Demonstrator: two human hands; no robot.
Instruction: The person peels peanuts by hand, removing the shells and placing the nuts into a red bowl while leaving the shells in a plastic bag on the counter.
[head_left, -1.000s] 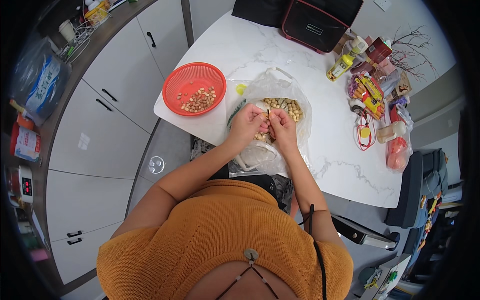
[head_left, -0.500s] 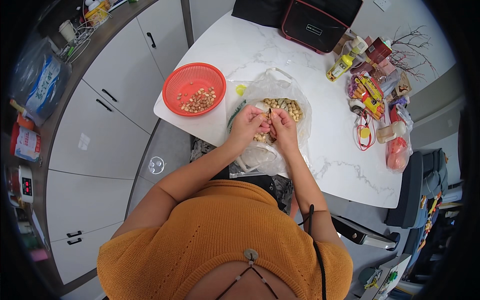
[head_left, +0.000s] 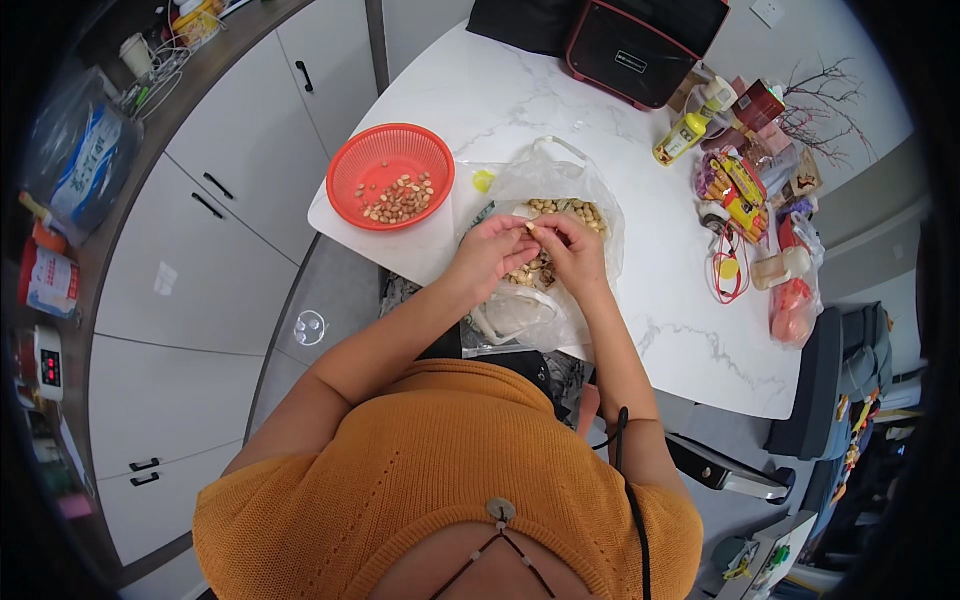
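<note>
Peanuts (head_left: 575, 209) in their pale shells lie in a white plastic bag (head_left: 545, 180), open on the bench (head_left: 690, 290) right under the two hands. The right hand (head_left: 578, 250) pinches a small pale piece (head_left: 531, 226) between thumb and forefinger, above the bag's mouth. The left hand (head_left: 489, 252) meets it there with bent fingers; whether its fingertips grip the piece too, I cannot tell. The bag's lower folds come down to the near edge of the bench, close to the person's waist.

To the left of the bag, just beside it, sits a red basket (head_left: 375, 150) with reddish-brown kernels (head_left: 402, 203) on its bottom, its rim reaching the bench's left edge. A broad stretch of marbled surface runs from the bag to the packets (head_left: 735, 190) along the right edge. Another stretch reaches up toward the black appliance (head_left: 635, 55) and the yellow bottle (head_left: 682, 138) at the far side.
</note>
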